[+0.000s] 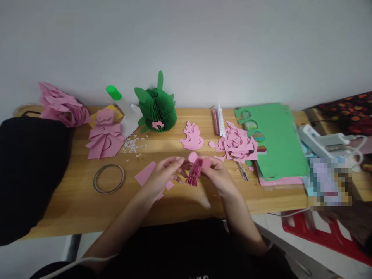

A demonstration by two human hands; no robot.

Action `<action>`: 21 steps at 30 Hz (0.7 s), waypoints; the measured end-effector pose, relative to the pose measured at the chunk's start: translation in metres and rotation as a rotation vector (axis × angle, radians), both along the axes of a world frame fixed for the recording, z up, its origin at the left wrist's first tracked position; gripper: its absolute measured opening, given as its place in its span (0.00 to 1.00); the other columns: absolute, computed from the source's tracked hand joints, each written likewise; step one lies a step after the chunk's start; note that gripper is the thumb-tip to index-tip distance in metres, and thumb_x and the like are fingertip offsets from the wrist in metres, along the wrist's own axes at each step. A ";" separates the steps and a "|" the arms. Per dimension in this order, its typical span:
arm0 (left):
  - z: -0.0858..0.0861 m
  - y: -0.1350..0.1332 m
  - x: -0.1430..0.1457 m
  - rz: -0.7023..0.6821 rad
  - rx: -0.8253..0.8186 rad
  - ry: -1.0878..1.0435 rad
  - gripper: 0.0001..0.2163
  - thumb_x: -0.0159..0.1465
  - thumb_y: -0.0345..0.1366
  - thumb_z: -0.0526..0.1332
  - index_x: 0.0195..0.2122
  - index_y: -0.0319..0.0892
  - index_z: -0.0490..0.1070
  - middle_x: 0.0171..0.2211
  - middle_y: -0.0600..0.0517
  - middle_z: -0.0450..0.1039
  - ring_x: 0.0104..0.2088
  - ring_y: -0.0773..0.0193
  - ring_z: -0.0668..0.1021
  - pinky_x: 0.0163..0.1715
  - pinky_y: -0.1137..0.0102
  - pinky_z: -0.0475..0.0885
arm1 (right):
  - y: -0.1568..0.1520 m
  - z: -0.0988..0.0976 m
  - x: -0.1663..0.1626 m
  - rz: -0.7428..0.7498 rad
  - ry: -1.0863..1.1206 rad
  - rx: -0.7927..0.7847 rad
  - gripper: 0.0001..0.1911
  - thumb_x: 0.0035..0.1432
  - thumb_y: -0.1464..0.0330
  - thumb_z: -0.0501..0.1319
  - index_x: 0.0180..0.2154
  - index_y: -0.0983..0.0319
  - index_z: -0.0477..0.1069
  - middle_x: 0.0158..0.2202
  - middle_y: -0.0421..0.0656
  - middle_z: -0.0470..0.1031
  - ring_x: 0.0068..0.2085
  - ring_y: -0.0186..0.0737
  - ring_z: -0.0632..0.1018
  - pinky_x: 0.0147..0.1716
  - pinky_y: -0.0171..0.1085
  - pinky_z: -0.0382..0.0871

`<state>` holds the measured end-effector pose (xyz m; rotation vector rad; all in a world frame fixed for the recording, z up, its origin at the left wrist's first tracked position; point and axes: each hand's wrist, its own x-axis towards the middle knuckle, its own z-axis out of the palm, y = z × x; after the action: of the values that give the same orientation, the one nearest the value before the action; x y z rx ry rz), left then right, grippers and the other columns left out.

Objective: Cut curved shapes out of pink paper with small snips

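Observation:
A small pink pleated paper piece (pixel 193 175), its folds fanned out at the lower end, is held over the table with rounded pink paper flaps at its top. My right hand (pixel 217 174) pinches it by the flap on the right side. On its other side is my left hand (pixel 167 170), fingers curled but apart, the tips close to the folds; whether they touch is hard to see. Beneath and beside my left hand lie a flat pink paper piece (pixel 145 173) and small pink scraps (pixel 169 185).
Behind stands a green pleated paper ball (pixel 158 110) with paper leaves. Pink cutouts (pixel 192 136), pink scraps (pixel 236 143), a glue tube (pixel 221 122), scissors (pixel 243 171) and green sheets (pixel 279 143) lie rightward. Leftward are a tape ring (pixel 109 178) and white bits (pixel 132 144).

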<state>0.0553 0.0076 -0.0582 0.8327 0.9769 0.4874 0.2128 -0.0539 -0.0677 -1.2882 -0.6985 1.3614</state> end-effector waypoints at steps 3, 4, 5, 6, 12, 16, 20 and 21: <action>-0.001 -0.004 0.001 -0.019 0.077 0.059 0.16 0.52 0.46 0.69 0.33 0.38 0.74 0.33 0.48 0.78 0.29 0.64 0.78 0.24 0.72 0.72 | -0.003 0.002 -0.007 -0.058 -0.025 -0.044 0.08 0.43 0.63 0.71 0.25 0.60 0.77 0.24 0.38 0.77 0.26 0.34 0.75 0.26 0.33 0.72; -0.002 -0.006 0.001 -0.023 0.099 0.070 0.16 0.52 0.45 0.68 0.34 0.39 0.74 0.35 0.48 0.78 0.31 0.63 0.79 0.27 0.71 0.73 | -0.004 0.001 -0.009 -0.083 -0.031 -0.063 0.09 0.43 0.63 0.71 0.24 0.60 0.75 0.23 0.38 0.76 0.25 0.34 0.75 0.25 0.33 0.72; -0.003 -0.008 0.001 -0.024 0.121 0.078 0.15 0.53 0.45 0.67 0.35 0.39 0.73 0.36 0.47 0.78 0.33 0.61 0.79 0.29 0.70 0.74 | -0.005 -0.001 -0.012 -0.108 -0.035 -0.081 0.09 0.43 0.63 0.70 0.23 0.60 0.74 0.22 0.37 0.76 0.23 0.34 0.74 0.25 0.33 0.72; -0.005 -0.010 0.001 -0.025 0.143 0.088 0.15 0.54 0.45 0.67 0.35 0.39 0.73 0.36 0.47 0.78 0.34 0.61 0.80 0.32 0.69 0.75 | -0.005 -0.003 -0.014 -0.128 -0.036 -0.096 0.10 0.44 0.62 0.69 0.24 0.61 0.73 0.22 0.37 0.75 0.23 0.33 0.74 0.24 0.33 0.72; -0.012 -0.016 0.003 -0.133 0.309 0.146 0.15 0.53 0.39 0.67 0.40 0.40 0.73 0.34 0.49 0.79 0.35 0.61 0.80 0.36 0.68 0.75 | -0.008 -0.014 -0.019 -0.204 -0.059 -0.158 0.13 0.47 0.58 0.67 0.28 0.61 0.72 0.22 0.38 0.74 0.21 0.34 0.74 0.22 0.35 0.72; -0.012 -0.011 0.001 -0.138 0.271 0.166 0.07 0.55 0.36 0.65 0.33 0.40 0.74 0.32 0.50 0.79 0.34 0.62 0.80 0.35 0.68 0.75 | -0.007 -0.009 -0.013 -0.162 -0.061 -0.192 0.19 0.47 0.52 0.67 0.28 0.62 0.73 0.24 0.39 0.75 0.21 0.34 0.74 0.23 0.36 0.71; -0.009 -0.006 -0.002 -0.207 0.129 0.089 0.06 0.55 0.36 0.65 0.31 0.40 0.75 0.27 0.52 0.77 0.28 0.64 0.79 0.30 0.70 0.75 | -0.001 -0.001 -0.005 -0.087 -0.138 -0.161 0.19 0.49 0.51 0.66 0.27 0.62 0.75 0.25 0.39 0.74 0.26 0.32 0.72 0.25 0.33 0.65; -0.009 -0.006 -0.003 -0.222 0.118 0.086 0.06 0.55 0.36 0.65 0.31 0.40 0.75 0.26 0.53 0.77 0.27 0.65 0.78 0.29 0.71 0.74 | 0.001 0.001 -0.003 -0.047 -0.146 -0.151 0.19 0.50 0.52 0.66 0.27 0.62 0.75 0.24 0.39 0.73 0.25 0.32 0.70 0.25 0.33 0.63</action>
<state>0.0524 0.0018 -0.0668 1.0623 0.9278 0.3217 0.2095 -0.0530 -0.0670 -1.5265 -0.6700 1.3115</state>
